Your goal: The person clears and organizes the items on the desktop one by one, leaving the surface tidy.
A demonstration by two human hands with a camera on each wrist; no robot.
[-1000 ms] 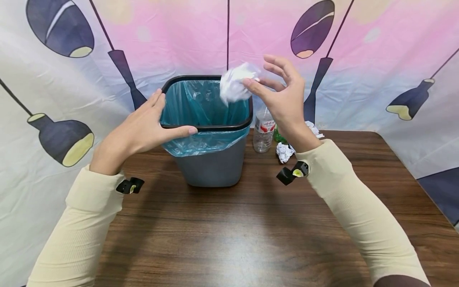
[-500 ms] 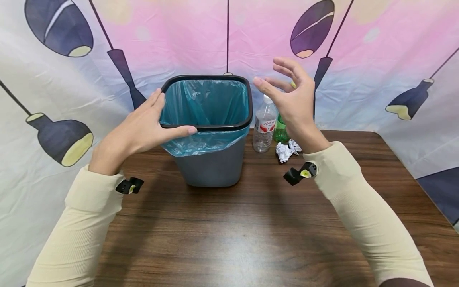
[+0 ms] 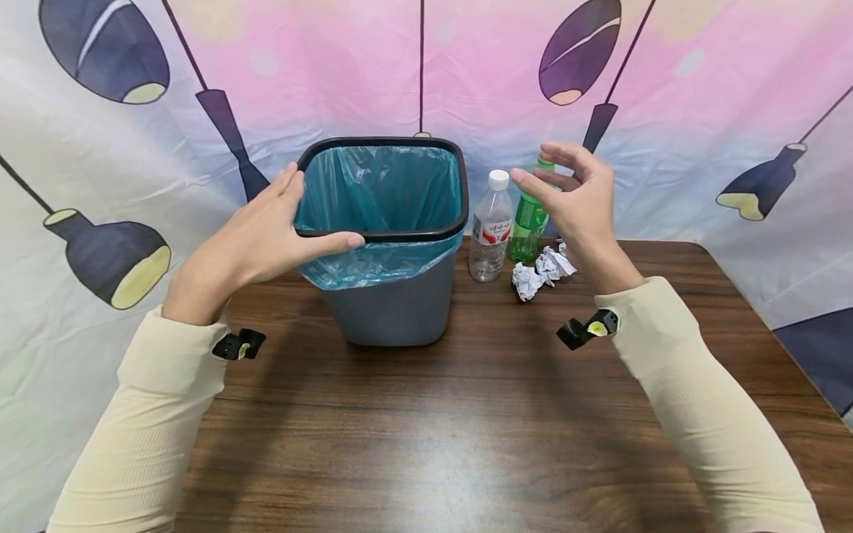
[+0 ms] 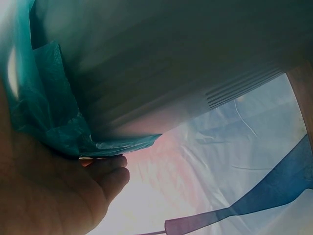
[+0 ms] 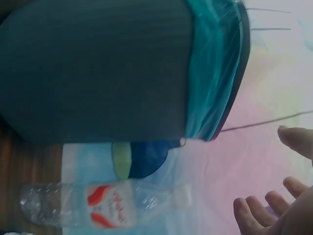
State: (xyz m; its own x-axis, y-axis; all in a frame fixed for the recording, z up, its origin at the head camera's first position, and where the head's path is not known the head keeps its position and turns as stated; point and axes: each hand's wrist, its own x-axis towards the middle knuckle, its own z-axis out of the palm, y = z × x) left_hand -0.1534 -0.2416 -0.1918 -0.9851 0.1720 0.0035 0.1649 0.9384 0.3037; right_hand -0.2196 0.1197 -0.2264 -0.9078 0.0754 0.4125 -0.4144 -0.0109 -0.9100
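A grey trash bin (image 3: 400, 303) with a black rim and a teal liner bag (image 3: 373, 192) stands upright at the back of the table. My left hand (image 3: 246, 237) rests on its near left corner, thumb along the front rim and fingers straight against the left side. In the left wrist view, those fingertips lie right by the overhanging liner. My right hand (image 3: 576, 196) is raised right of the bin, fingers apart and holding nothing. Behind its fingertips stands a green bottle (image 3: 529, 222), partly hidden by them. Next to that is a clear plastic bottle (image 3: 489, 237) with a white cap.
Several crumpled paper balls (image 3: 543, 268) lie on the wooden table (image 3: 426, 429) in front of the green bottle, one partly behind my right wrist. A patterned cloth (image 3: 346, 66) hangs behind the table. The table's right edge slants away past my right arm.
A crumpled paper ball was held over the bin by my right hand; it was let go and is out of sight. That hand has moved right and down toward the bottles. My left hand stayed put.
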